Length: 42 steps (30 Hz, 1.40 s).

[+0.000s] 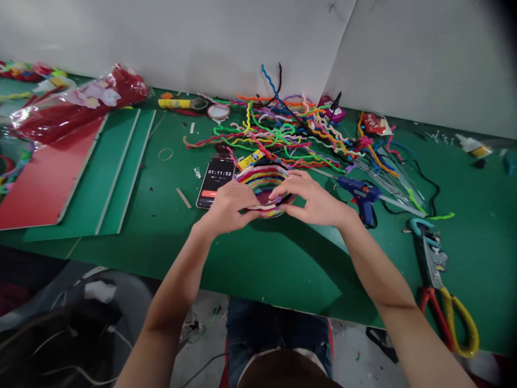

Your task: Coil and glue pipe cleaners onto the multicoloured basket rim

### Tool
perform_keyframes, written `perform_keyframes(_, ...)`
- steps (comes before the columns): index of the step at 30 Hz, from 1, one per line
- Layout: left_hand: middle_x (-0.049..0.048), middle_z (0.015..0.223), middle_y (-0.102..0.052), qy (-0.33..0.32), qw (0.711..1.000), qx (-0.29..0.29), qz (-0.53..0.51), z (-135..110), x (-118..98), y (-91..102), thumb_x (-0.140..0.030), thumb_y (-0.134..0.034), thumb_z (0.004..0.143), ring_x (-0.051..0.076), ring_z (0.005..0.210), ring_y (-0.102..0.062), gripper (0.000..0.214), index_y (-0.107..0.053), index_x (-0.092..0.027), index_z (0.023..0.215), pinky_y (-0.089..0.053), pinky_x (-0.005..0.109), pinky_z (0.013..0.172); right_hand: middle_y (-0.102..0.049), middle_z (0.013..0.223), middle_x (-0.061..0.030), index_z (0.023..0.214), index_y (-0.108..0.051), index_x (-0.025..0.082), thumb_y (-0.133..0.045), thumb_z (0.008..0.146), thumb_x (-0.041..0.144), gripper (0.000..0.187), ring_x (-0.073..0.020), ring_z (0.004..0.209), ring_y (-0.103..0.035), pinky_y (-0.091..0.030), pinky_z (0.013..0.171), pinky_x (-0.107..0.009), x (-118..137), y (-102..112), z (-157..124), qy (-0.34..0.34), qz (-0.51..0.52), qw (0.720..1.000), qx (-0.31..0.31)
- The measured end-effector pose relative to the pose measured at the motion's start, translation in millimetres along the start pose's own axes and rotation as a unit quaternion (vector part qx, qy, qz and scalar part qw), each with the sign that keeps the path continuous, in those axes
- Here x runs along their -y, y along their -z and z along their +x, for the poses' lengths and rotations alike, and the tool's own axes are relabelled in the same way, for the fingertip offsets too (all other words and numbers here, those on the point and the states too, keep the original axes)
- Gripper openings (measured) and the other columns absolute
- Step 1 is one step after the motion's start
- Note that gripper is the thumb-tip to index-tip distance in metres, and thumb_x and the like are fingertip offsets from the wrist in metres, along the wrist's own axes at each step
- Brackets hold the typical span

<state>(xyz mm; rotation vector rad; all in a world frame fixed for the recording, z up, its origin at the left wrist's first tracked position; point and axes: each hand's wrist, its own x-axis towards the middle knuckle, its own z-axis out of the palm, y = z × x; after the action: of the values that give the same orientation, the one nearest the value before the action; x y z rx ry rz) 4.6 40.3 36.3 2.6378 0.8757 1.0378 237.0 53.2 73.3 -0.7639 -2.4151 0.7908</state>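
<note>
Between my hands is a round, bowl-shaped piece coiled from striped pipe cleaners [264,177], held tilted just above the green table. My left hand [232,207] grips its left and near rim, thumb and fingers closed on it. On the right side my right hand [307,198] pinches the near rim, with the fingertips at a pale purple bit on the edge. What exactly lies between those fingertips is too small to make out. A phone [210,183] showing a timer lies just behind my left hand. A blue glue gun [361,196] rests right of my right hand.
Loose pipe cleaners [283,129] are heaped behind the bowl. Large scissors [438,285] with red and yellow handles lie at the right. Red and green boards [117,172] and a plastic-wrapped red bundle [81,108] occupy the left. A yellow glue stick [174,103] lies at the back.
</note>
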Motion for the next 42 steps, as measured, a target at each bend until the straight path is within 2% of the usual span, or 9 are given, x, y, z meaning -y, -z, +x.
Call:
perform_keyframes(5,0.0004,0.075,-0.071,0.016,0.999,-0.016,-0.034,0.6,2.3,3.6,-0.036,-0.061,0.086,0.013,0.071,-0.064,0.017,-0.065,-0.019,0.083,-0.046,0.03,0.07,-0.071,0.099,-0.0006,0.099,-0.062,0.024,-0.06,0.084,0.02,0.016,-0.0172,0.094,-0.063,-0.029,0.108,-0.045,-2.4,4.1,4.8,-0.021,-0.002,1.0,0.011)
perform_keyframes(12,-0.002,0.065,-0.066,0.055,0.995,-0.052,-0.064,1.8,6.4,2.1,-0.031,-0.058,0.087,0.011,0.063,-0.06,0.018,-0.061,-0.02,0.073,-0.041,0.029,0.064,-0.07,0.095,0.0018,0.101,-0.062,0.028,-0.063,0.083,0.022,0.019,-0.0168,0.09,-0.063,-0.031,0.109,-0.046,-8.1,3.5,14.1,-0.018,0.004,1.0,0.004)
perform_keyframes(17,-0.0005,0.065,-0.066,0.07,0.994,-0.059,-0.051,0.1,11.2,0.1,-0.031,-0.054,0.09,0.012,0.063,-0.059,0.021,-0.06,-0.02,0.073,-0.041,0.029,0.063,-0.069,0.103,-0.001,0.107,-0.061,0.03,-0.061,0.085,0.028,0.022,-0.0217,0.103,-0.06,-0.037,0.105,-0.048,-14.3,1.2,16.6,-0.026,-0.006,0.999,-0.022)
perform_keyframes(22,0.0036,0.074,-0.069,0.089,0.994,-0.049,-0.03,-3.8,15.6,2.8,-0.055,-0.065,0.079,0.016,0.069,-0.061,0.036,-0.064,-0.019,0.084,-0.043,0.032,0.067,-0.065,0.115,-0.0059,0.108,-0.06,0.028,-0.063,0.084,0.04,0.027,-0.025,0.115,-0.056,-0.042,0.102,-0.048,-22.7,-3.1,21.2,-0.019,-0.011,0.997,-0.069)
perform_keyframes(26,0.0003,0.063,-0.061,0.118,0.993,-0.01,-0.014,-3.4,15.3,5.0,-0.058,-0.061,0.081,0.013,0.06,-0.054,0.041,-0.058,-0.019,0.07,-0.041,0.029,0.062,-0.056,0.129,-0.0093,0.119,-0.055,0.028,-0.058,0.087,0.045,0.036,-0.0262,0.126,-0.048,-0.038,0.107,-0.051,-26.6,-5.3,21.6,-0.023,-0.022,0.997,-0.072)
perform_keyframes(29,-0.0024,0.058,-0.053,0.143,0.989,-0.033,-0.028,-0.6,12.4,4.5,-0.061,-0.06,0.081,0.011,0.056,-0.046,0.047,-0.049,-0.019,0.061,-0.038,0.027,0.057,-0.048,0.136,-0.0124,0.128,-0.048,0.027,-0.056,0.087,0.05,0.048,-0.0271,0.131,-0.042,-0.035,0.11,-0.052,-31.0,-9.6,20.9,-0.027,-0.028,0.995,-0.094)
perform_keyframes(33,-0.0053,0.053,-0.041,0.233,0.955,-0.141,-0.112,0.1,10.0,-2.7,-0.061,-0.066,0.076,0.008,0.05,-0.036,0.05,-0.043,-0.019,0.059,-0.031,0.025,0.048,-0.036,0.144,-0.0136,0.137,-0.036,0.027,-0.046,0.089,0.058,0.058,-0.0292,0.14,-0.029,-0.031,0.112,-0.056,-44.3,-23.4,21.8,-0.075,-0.029,0.977,-0.195)
perform_keyframes(37,-0.0009,0.072,-0.058,0.302,0.887,-0.246,-0.25,-3.1,16.4,-12.9,-0.065,-0.058,0.08,0.013,0.068,-0.057,0.042,-0.054,-0.023,0.083,-0.045,0.027,0.058,-0.044,0.138,-0.0128,0.137,-0.031,0.029,-0.032,0.093,0.061,0.054,-0.0253,0.129,-0.044,-0.04,0.105,-0.05,-61.0,-37.6,25.2,-0.096,0.028,0.958,-0.267)
perform_keyframes(42,0.0068,0.105,-0.066,0.302,0.851,-0.206,-0.376,-2.3,27.1,-17.8,-0.069,-0.047,0.084,0.022,0.106,-0.063,0.051,-0.054,-0.027,0.111,-0.053,0.036,0.083,-0.06,0.096,-0.0052,0.116,-0.046,0.026,-0.033,0.092,0.063,0.046,-0.018,0.086,-0.06,-0.052,0.075,-0.036,-70.5,-37.6,25.0,-0.109,0.055,0.939,-0.32)
